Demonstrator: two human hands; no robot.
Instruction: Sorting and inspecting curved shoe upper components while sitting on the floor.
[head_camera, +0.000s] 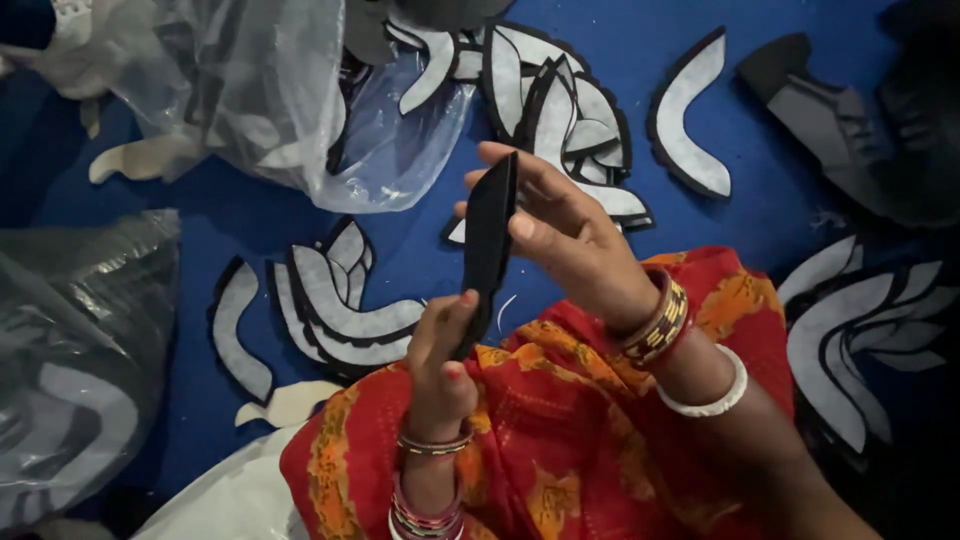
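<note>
Standing on edge between both hands, a thin black curved piece (489, 250) is held above the lap, over a red and orange cloth (560, 430). The left hand (440, 365) pinches its lower end between thumb and fingers, bangles (428, 500) at the wrist. The right hand (570, 235) grips its upper part, fingertips at the top edge and thumb pressed to the side; bangles (662, 325) circle that wrist too. Around the hands, on a blue surface (640, 50), lie many curved grey pieces with black edges (335, 300), some stacked, others single (690, 115). A clear plastic bag (300, 100) sits at upper left, and another crumpled plastic bag (75, 350) at the left edge.
</note>
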